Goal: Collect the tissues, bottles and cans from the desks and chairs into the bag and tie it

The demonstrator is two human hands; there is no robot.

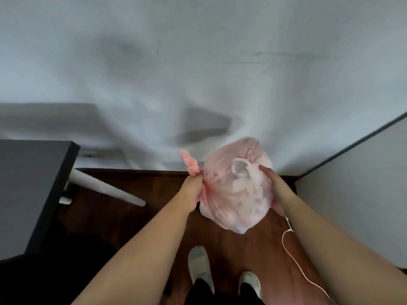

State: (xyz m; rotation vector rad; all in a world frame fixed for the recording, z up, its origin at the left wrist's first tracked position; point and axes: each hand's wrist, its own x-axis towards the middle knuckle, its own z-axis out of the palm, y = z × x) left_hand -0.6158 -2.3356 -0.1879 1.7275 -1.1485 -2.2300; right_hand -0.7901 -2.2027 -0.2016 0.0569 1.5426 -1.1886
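A full, see-through pink plastic bag (236, 190) hangs in the air in front of me, above the floor. Pale crumpled tissues and rounded shapes show through its skin. My left hand (193, 188) grips the bag's gathered neck on its left side, and a twisted pink tail (189, 164) sticks up past my fist. My right hand (272, 188) lies against the bag's right side, thumb on the front and fingers behind and under it. I cannot tell whether the neck is knotted.
A dark desk (28, 190) with a white leg (105, 188) stands at the left. A white wall (198, 73) is straight ahead and another wall (356, 183) closes the right side. The floor (136, 216) is dark wood. A thin white cable (295, 258) lies by my feet.
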